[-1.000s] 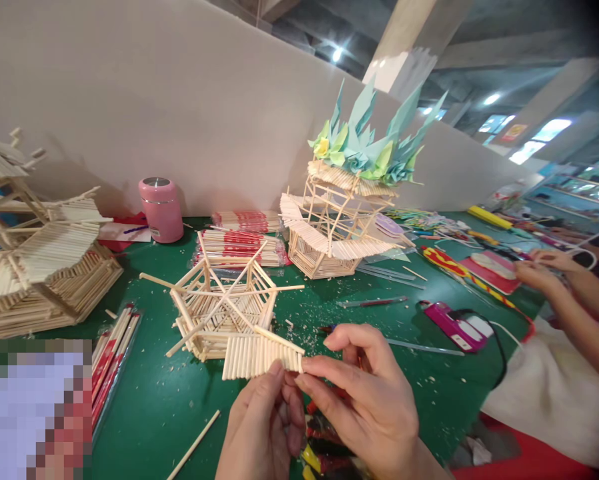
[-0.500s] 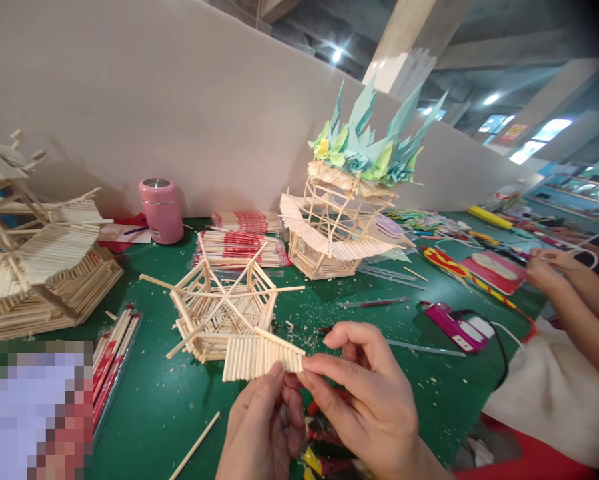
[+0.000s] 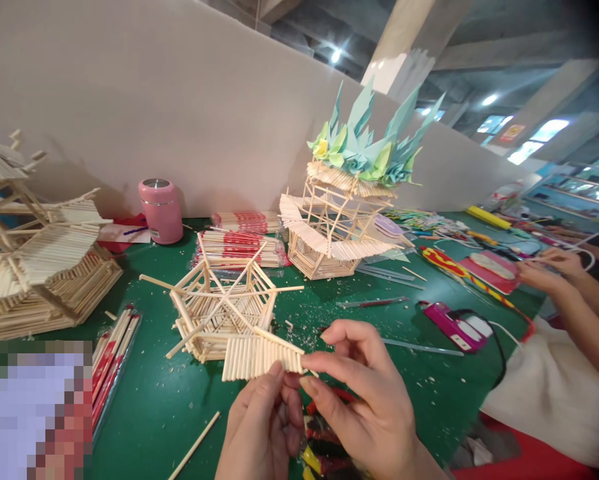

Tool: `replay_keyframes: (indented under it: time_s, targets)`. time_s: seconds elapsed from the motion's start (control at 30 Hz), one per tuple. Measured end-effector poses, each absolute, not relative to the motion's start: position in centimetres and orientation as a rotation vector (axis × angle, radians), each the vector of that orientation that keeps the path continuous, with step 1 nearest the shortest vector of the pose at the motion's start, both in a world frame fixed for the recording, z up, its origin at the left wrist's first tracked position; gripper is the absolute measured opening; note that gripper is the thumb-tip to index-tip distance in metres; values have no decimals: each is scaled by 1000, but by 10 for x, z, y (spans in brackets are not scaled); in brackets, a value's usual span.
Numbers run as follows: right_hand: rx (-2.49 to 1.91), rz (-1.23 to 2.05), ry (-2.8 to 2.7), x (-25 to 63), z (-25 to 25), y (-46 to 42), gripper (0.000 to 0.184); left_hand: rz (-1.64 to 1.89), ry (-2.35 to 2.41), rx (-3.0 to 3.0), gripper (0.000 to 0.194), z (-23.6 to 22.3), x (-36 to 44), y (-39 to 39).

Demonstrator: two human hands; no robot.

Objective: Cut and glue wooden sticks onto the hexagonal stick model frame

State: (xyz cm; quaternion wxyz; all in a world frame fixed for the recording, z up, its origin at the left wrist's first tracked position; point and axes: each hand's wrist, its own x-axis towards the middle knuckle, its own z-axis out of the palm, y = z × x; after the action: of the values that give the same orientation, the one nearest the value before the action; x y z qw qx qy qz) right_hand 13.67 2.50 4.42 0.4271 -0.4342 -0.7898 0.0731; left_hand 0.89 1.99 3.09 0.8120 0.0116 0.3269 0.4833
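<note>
A small panel of short wooden sticks (image 3: 252, 358) laid side by side is held in my left hand (image 3: 262, 427), its thumb on top and its other fingers curled beneath. At the panel's right end, my right hand (image 3: 364, 387) has its index fingertip against the last sticks, while its thumb sits slightly apart below. A stick's end pokes out between those two fingers. The panel's far side meets the six-sided stick frame (image 3: 223, 307), whose long sticks cross over the top; my hands partly hide the join.
Bundled sticks (image 3: 239, 250) and a pink flask (image 3: 160, 212) stand behind. A finished stick pavilion (image 3: 337, 227) carries paper leaves. Another stick model (image 3: 49, 267) is at left. A purple power strip (image 3: 457, 327) lies right, near another person's hands (image 3: 549, 270). One loose stick (image 3: 194, 445) lies in front.
My right thumb has come down a little from the index finger, uncovering a stick's end. The panel and my left hand look nearly unchanged. The other person's hands moved slightly left.
</note>
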Motion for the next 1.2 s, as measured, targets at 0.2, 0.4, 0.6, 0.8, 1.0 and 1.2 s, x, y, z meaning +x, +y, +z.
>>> replay_keyframes:
  time_s: [0.2,0.4,0.6,0.8,1.0,1.2]
  targets:
    - [-1091,104,-2018,136,43,26,19,1039,695,25,26,30,9,20]
    - [-1099,155,-2011,137,44,27,19,1024,696,17,24,32,9,20]
    - [-1092,242,-1946,136,45,28,22,1020,710,18,26,33,8,21]
    - [-1162,377,-1850,137,39,27,20,1021,717,17,27,33,9,21]
    - [-1201,476,-1805,138,37,31,17,1015,729,8,28,32,9,21]
    - [-1215,514,-1795,138,37,32,15,1023,739,-2,27,32,9,21]
